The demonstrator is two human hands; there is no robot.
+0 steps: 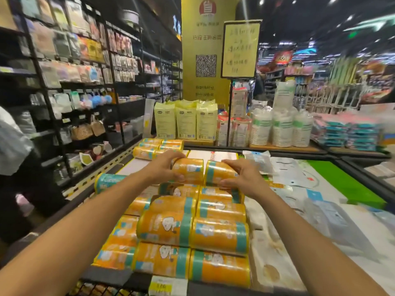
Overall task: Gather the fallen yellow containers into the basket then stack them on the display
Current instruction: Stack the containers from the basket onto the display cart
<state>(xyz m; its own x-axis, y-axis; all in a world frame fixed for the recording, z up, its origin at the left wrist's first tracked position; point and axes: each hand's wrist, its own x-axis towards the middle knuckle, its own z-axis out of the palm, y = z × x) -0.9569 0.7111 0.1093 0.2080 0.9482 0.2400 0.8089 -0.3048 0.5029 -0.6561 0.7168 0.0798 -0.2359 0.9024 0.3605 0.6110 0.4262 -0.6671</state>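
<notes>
I'm stacking now: my left hand (163, 166) is gripping one yellow container (190, 170) and my right hand (242, 178) is gripping a second container (217, 173), both atop the stacked rows (192, 231) on the display surface (106, 275) (gathering looks finished, I judge).

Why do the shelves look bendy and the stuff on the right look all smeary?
Head view: the wide-angle lens bows the shelves at the left edge; the blue packs on the right are smeared by motion blur; ceiling lights streak; the yellow containers gripped by the left hand and right hand look fairly sharp.
</notes>
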